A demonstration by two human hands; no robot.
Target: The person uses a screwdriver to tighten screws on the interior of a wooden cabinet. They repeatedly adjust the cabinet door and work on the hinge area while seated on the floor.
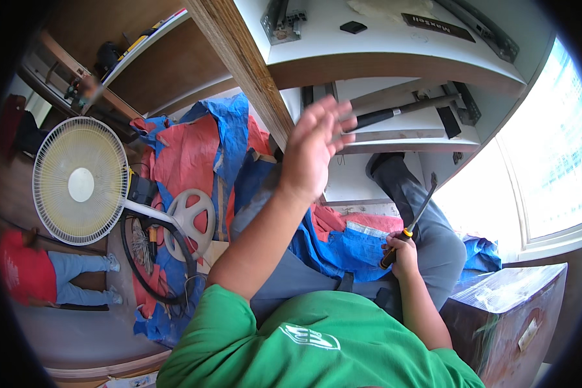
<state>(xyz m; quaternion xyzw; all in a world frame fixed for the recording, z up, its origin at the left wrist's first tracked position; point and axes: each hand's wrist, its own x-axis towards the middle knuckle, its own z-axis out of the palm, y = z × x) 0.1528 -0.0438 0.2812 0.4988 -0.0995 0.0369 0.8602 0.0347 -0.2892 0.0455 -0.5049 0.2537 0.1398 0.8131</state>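
Note:
My left hand (312, 150) is raised in front of the white cabinet's middle shelf, fingers spread and slightly blurred, with nothing in it. Down at the right, my right hand (404, 253) is closed around the yellow-and-black handle of a screwdriver (421, 212), its shaft slanting up toward the cabinet's lower edge. On the middle shelf, just beyond my left fingers, lies a long tool with a black grip (374, 118). Metal drawer slides (471, 107) run along the cabinet's inner sides. A small black piece (353, 27) and a dark flat strip (437, 27) rest on the upper shelf.
A fan (77, 181) with a white base is at the left, beside a black hose (126, 255). Red and blue tarpaulin (187, 152) spreads under and around my legs. A plastic-wrapped box (507, 317) stands right, near a bright window (549, 161). A person in red (29, 268) is far left.

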